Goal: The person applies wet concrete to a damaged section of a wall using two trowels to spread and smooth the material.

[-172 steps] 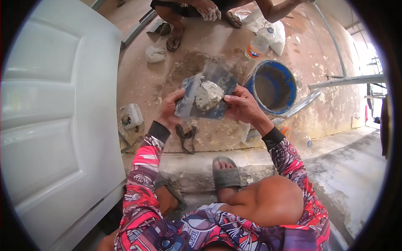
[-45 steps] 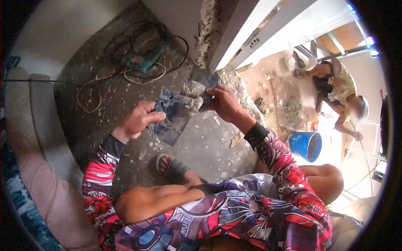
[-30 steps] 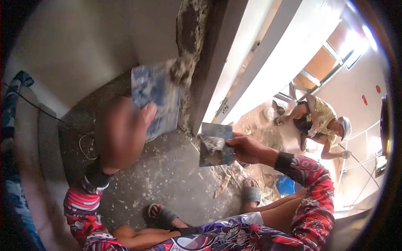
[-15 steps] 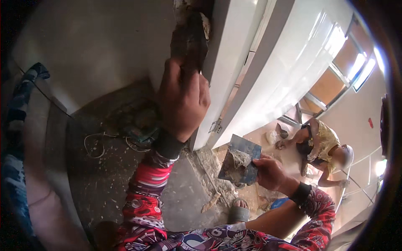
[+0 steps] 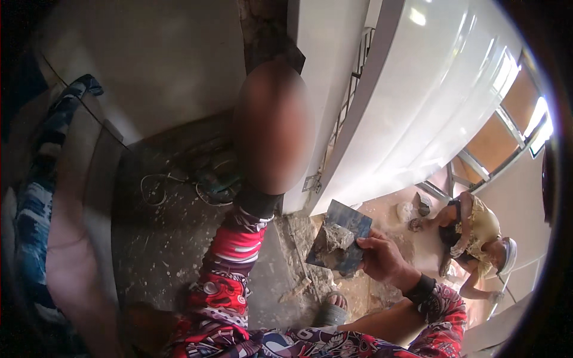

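My left hand (image 5: pixel 274 128) is raised at the edge of the white door frame (image 5: pixel 322 71), its fingers blurred over. Beyond them shows the dark blade of a putty knife (image 5: pixel 293 58), held up against the rough strip (image 5: pixel 262 18) between wall and frame. Lower and to the right, my right hand (image 5: pixel 388 258) grips a flat dark metal plate (image 5: pixel 352 224) at its right edge, thumb on top. A lump of grey mortar (image 5: pixel 338 237) sits on the plate. The plate is tilted slightly and held above the floor.
A white door (image 5: pixel 418 107) stands open right of the frame. On the speckled floor (image 5: pixel 179 262) lie a green power tool with a cord (image 5: pixel 218 190) and broken rubble (image 5: pixel 298 280). A crouching co-worker (image 5: pixel 477 232) is at the right. Patterned cloth (image 5: pixel 39 221) hangs at the left.
My left hand has come down a little and to the right along the frame, the putty knife with it. The plate in my right hand has shifted slightly down. The whole view has turned slightly.
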Action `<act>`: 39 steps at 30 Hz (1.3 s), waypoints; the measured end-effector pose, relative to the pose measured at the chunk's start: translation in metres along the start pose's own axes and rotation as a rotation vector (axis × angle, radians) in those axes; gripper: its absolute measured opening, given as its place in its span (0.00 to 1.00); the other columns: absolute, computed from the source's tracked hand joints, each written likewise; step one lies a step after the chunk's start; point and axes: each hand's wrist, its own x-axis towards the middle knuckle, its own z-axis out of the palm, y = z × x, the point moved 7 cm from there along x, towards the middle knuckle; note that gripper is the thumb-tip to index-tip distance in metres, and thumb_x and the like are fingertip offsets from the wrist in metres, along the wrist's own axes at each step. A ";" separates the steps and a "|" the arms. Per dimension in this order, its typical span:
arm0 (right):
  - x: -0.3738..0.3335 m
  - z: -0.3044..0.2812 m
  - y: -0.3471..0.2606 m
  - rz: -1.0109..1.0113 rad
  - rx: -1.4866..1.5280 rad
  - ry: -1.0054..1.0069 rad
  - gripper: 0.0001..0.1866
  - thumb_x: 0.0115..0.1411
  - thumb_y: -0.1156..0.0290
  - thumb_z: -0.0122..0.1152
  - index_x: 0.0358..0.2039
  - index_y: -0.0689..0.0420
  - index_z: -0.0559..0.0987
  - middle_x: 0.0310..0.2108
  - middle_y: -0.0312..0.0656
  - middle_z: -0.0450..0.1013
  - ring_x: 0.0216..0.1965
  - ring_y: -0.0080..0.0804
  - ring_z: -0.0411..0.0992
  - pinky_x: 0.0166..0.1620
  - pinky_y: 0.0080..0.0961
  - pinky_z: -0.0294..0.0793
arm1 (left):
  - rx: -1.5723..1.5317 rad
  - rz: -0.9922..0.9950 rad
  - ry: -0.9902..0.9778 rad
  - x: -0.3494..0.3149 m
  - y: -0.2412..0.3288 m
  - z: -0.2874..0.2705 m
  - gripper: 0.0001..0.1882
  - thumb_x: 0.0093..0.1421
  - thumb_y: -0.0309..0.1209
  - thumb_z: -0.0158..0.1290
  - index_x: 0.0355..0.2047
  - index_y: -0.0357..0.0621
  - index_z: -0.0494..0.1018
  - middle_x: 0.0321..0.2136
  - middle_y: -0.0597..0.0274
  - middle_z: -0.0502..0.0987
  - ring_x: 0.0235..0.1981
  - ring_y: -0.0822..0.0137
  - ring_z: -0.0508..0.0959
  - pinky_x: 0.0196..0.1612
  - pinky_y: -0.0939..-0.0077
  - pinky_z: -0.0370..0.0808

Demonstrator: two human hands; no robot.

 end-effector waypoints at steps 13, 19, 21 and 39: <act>-0.001 0.032 0.002 -0.035 0.000 -0.004 0.20 0.65 0.77 0.47 0.58 0.64 0.65 0.50 0.49 0.73 0.44 0.42 0.78 0.41 0.39 0.85 | -0.447 0.033 -0.218 -0.004 -0.011 -0.022 0.09 0.61 0.21 0.53 0.40 0.30 0.76 0.40 0.44 0.75 0.38 0.50 0.77 0.40 0.63 0.74; -0.018 0.074 0.002 -0.165 0.051 0.169 0.19 0.65 0.76 0.49 0.56 0.65 0.67 0.50 0.49 0.74 0.48 0.41 0.76 0.50 0.42 0.79 | -0.419 -0.045 -0.072 -0.007 -0.049 -0.053 0.08 0.64 0.24 0.55 0.38 0.30 0.78 0.40 0.48 0.78 0.37 0.63 0.79 0.40 0.69 0.75; -0.029 0.083 0.008 -0.196 0.052 0.242 0.18 0.63 0.75 0.51 0.54 0.64 0.69 0.50 0.48 0.74 0.49 0.40 0.76 0.53 0.39 0.77 | -0.547 -0.134 -0.172 -0.006 -0.061 -0.054 0.08 0.63 0.20 0.54 0.41 0.29 0.75 0.41 0.47 0.75 0.36 0.58 0.77 0.39 0.67 0.75; -0.045 0.123 0.024 -0.616 0.044 0.456 0.09 0.65 0.74 0.54 0.45 0.59 0.72 0.39 0.40 0.74 0.40 0.33 0.76 0.44 0.34 0.80 | -1.107 -0.298 -0.681 -0.043 -0.087 -0.075 0.16 0.62 0.19 0.50 0.49 0.41 0.77 0.40 0.54 0.76 0.38 0.58 0.75 0.41 0.70 0.72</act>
